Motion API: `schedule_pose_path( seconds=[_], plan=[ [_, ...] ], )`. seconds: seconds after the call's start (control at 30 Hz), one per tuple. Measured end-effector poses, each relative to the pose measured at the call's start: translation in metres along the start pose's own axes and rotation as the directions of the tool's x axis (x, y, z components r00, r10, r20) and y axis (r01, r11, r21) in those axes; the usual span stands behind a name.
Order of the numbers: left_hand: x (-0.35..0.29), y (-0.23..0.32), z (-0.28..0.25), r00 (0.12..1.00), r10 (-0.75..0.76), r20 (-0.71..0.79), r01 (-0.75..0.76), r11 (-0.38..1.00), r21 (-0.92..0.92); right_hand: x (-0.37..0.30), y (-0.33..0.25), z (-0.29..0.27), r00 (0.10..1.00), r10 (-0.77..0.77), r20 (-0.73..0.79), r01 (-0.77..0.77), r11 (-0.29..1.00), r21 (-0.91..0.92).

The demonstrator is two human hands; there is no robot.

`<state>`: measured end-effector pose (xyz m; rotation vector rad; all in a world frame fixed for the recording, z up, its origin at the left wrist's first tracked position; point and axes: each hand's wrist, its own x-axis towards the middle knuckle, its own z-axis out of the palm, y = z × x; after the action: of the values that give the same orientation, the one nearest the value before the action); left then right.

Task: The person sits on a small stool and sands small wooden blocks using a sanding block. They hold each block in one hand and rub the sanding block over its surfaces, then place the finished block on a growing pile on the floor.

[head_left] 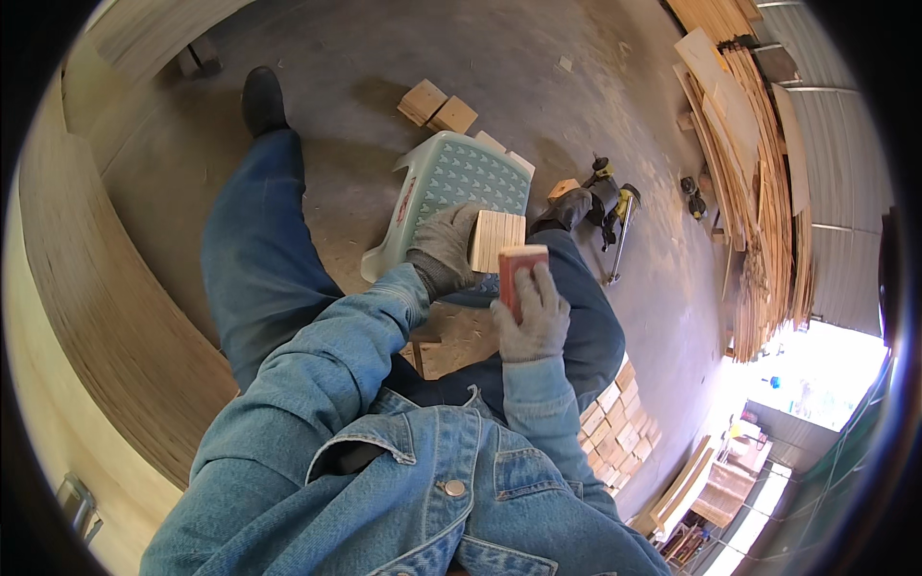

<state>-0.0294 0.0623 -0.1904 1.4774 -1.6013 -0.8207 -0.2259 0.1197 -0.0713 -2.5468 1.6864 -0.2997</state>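
My left hand point(448, 248), in a grey glove, grips a square wooden block point(499, 238) whose light, striped face points toward me. The block is held over the near right part of a pale green plastic stool point(471, 173) with a patterned top. My right hand point(534, 317), gloved as well, holds a sanding block point(520, 269), a piece of wood with a reddish-brown abrasive face. It is close to the lower right corner of the wooden block; whether the two touch I cannot tell. My fingers partly cover both pieces.
Several wooden blocks point(437, 106) lie beyond the stool. Cordless power tools point(615, 204) rest on the floor by my right foot. Many blocks point(615, 427) are laid out right of my right leg. Boards point(759, 182) are stacked along the right wall; a long plywood piece point(106, 288) curves past my left.
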Motion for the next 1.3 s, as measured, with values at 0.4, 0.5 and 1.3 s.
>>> schedule_pose_path(
  seconds=[0.4, 0.5, 1.3],
  plan=[
    [-0.002, 0.015, -0.009, 1.000, -0.013, -0.018, 0.013, 1.000, 0.022, 0.070, 0.012, 0.014, 0.999, 0.014, -0.036, -0.015, 0.999, -0.047],
    [-0.003, 0.013, -0.008, 1.000, -0.021, -0.015, 0.021, 1.000, 0.014, 0.121, 0.010, 0.020, 0.992, 0.121, 0.017, -0.119, 0.988, -0.096],
    [-0.005, 0.011, -0.007, 0.998, -0.058, -0.015, 0.059, 0.995, 0.081, 0.055, 0.008, 0.009, 1.000, -0.018, -0.018, 0.017, 0.999, -0.041]
  ],
)
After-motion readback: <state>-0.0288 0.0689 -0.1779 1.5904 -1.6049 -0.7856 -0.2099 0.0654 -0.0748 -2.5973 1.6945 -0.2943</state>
